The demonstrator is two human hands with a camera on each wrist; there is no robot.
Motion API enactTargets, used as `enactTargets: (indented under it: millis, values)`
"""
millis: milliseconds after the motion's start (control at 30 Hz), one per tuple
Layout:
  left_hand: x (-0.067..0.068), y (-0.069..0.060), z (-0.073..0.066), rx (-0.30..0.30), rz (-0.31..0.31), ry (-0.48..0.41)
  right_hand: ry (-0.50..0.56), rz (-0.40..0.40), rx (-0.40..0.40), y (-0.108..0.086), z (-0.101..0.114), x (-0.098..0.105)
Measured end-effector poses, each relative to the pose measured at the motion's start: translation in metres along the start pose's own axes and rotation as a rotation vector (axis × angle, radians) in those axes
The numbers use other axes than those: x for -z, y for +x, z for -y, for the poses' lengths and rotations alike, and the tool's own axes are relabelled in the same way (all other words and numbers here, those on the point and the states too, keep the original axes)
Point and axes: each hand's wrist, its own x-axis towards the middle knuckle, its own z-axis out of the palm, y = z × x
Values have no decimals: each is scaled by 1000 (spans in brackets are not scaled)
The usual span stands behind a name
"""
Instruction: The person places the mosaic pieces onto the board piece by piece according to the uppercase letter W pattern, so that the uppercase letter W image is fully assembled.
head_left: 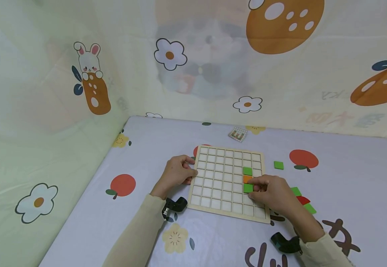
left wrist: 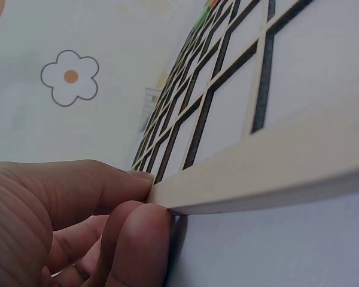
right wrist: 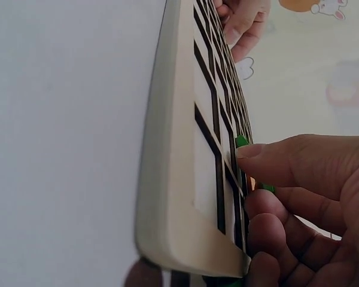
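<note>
Clock positions are read from the centre of the grid board (head_left: 228, 214), which lies flat on the cloth-covered table (head_left: 353, 170). Small card (head_left: 238, 134) noted at 12 o'clock, between the board's far edge and the back drape (head_left: 206, 107). Single loose green tile (head_left: 278, 165) at 2 o'clock, just off the board. Between 3 and 4 o'clock, a red tile (head_left: 302, 200) lies among two outer green tiles (head_left: 310, 208), close by the right hand (head_left: 275, 194), which screens the nearby part of the board. Black wrist cameras (head_left: 285, 244) sit at 5 and 8 o'clock, clear of the frame. The table meets the side drape (head_left: 46, 155) towards 9 o'clock; cloth runs widest at 3 o'clock, while the strip at 12 is narrower and holds the card. Left hand (head_left: 176, 171), at 10 o'clock, grips the board's edge between thumb and finger. Right hand pinches the lower green tile (head_left: 248, 188) by its 3 o'clock side; above it, in one column, sit an orange tile (head_left: 246, 179) and an upper green tile (head_left: 248, 171).
</note>
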Motion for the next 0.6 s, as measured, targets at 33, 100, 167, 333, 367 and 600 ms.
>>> enactTargets:
  millis: [33, 100, 167, 333, 367, 600]
  values:
    - [0, 0, 0, 0, 0, 0, 0, 0, -1, 0, 0, 0]
    - [0, 0, 0, 2, -2, 2, -1, -1, -2, 0, 0, -1]
    - [0, 0, 1, 4, -3, 3, 3, -2, 1, 0, 0, -1]
    - [0, 0, 0, 7, -4, 3, 11, -5, 12, 0, 0, -1]
    - [0, 0, 1, 6, -5, 3, 9, -6, 12, 0, 0, -1]
    - [0, 1, 1, 2, -5, 0, -9, -4, -6, -1, 2, -2]
